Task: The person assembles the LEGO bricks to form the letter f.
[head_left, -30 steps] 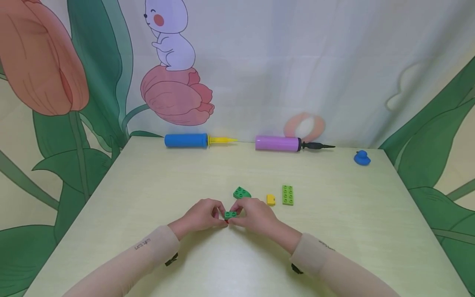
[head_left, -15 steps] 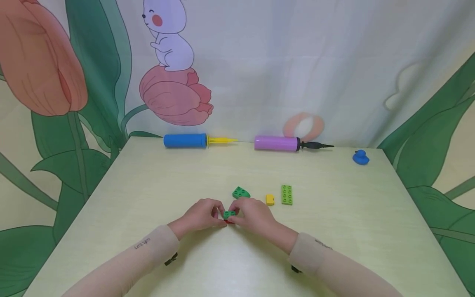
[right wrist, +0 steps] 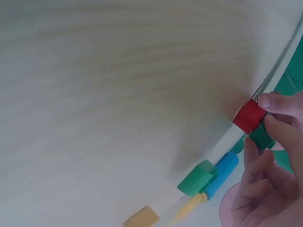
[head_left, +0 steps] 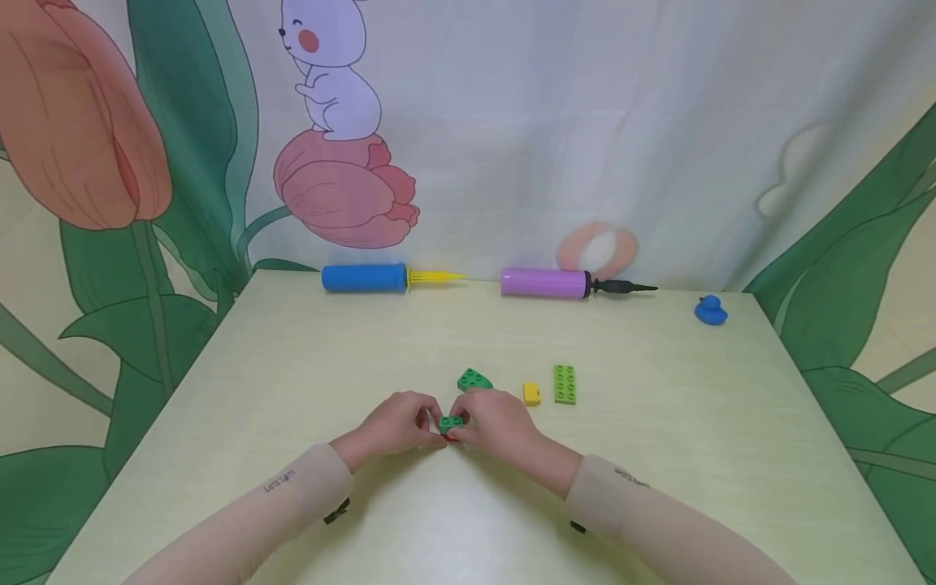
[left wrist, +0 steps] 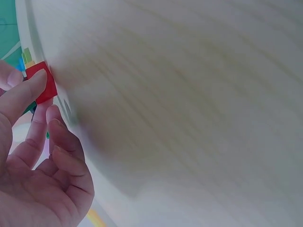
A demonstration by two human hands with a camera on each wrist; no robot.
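At the middle of the table, my left hand (head_left: 395, 424) pinches a red toy brick (right wrist: 249, 116) between thumb and fingers. A small green brick (head_left: 451, 422) with two studs showing is over the red one, and my right hand (head_left: 503, 424) grips it from the right. From the right wrist view the two bricks lie against each other, the red toward the table. In the left wrist view, the thumb (left wrist: 34, 85) presses flat on the red brick's face. Just behind the right hand lies a green rounded brick (head_left: 471, 379), partly covered by that hand in the head view.
Right of the hands lie a yellow brick (head_left: 530, 394) and a long light-green brick (head_left: 565, 384). Along the table's back edge rest a blue pump (head_left: 364, 278) with a yellow nozzle, a purple pump (head_left: 543, 283) and a blue toy duck (head_left: 710, 310). A printed curtain hangs behind.
My right hand and the green brick have shifted slightly left over the red brick, more of which now shows beneath. The left hand stays almost still.
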